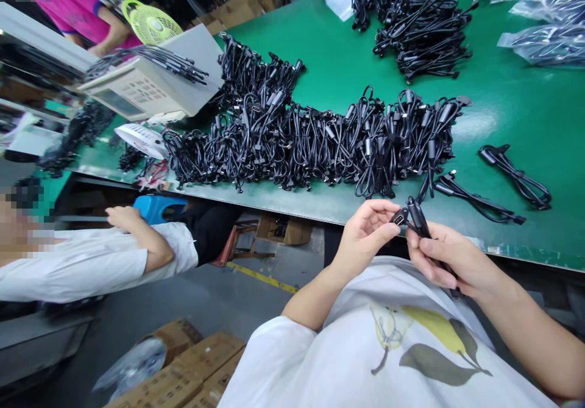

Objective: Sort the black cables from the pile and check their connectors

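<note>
A bundled black cable (418,219) is held between my two hands, just in front of the table edge. My left hand (368,231) pinches one connector end, its metal opening turned toward me. Around the folded body of the same cable my right hand (445,249) is closed, and part of the bundle is hidden behind the fingers. On the green table just beyond lie two more bundled cables, one nearer (478,200) and one farther right (518,176). A long row of bundled black cables (315,146) runs along the table to the left.
Another cable pile (420,30) lies at the back of the green table (493,103), beside clear plastic bags (548,42). A beige device (137,88) and a green fan (153,24) stand at left. A co-worker's arm (141,237) is nearby. Cardboard boxes (201,365) sit below.
</note>
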`<action>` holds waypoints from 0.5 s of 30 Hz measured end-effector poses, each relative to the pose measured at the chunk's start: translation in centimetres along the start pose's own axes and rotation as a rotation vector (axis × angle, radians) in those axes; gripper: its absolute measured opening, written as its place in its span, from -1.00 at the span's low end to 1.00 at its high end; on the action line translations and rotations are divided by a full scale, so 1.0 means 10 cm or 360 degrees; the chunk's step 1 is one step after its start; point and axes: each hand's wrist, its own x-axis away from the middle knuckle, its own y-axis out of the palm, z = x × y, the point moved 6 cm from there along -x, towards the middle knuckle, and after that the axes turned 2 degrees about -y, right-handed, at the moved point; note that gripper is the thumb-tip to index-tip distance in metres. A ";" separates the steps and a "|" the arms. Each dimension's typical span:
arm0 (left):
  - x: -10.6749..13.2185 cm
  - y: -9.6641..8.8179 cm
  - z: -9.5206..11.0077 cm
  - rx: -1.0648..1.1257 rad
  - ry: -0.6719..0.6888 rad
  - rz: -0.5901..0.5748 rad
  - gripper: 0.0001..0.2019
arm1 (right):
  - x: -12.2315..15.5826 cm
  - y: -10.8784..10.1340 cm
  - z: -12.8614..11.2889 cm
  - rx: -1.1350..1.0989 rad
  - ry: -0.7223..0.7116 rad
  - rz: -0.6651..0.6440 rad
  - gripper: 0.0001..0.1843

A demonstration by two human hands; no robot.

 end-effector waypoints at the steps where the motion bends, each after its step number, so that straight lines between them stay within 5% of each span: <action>1: 0.00 0.00 0.00 -0.0006 -0.0002 0.0008 -0.63 | 0.00 0.00 0.00 -0.0034 0.0013 -0.0010 -0.54; 10: -0.02 -0.02 -0.08 -0.0077 -0.0020 0.0051 -0.61 | -0.03 -0.11 0.05 0.0045 -0.0041 0.0029 -0.58; 15: 0.01 0.04 -0.17 -0.0381 -0.0105 -0.0133 -0.72 | 0.20 -0.40 -0.23 0.1171 -0.0441 0.0318 -0.84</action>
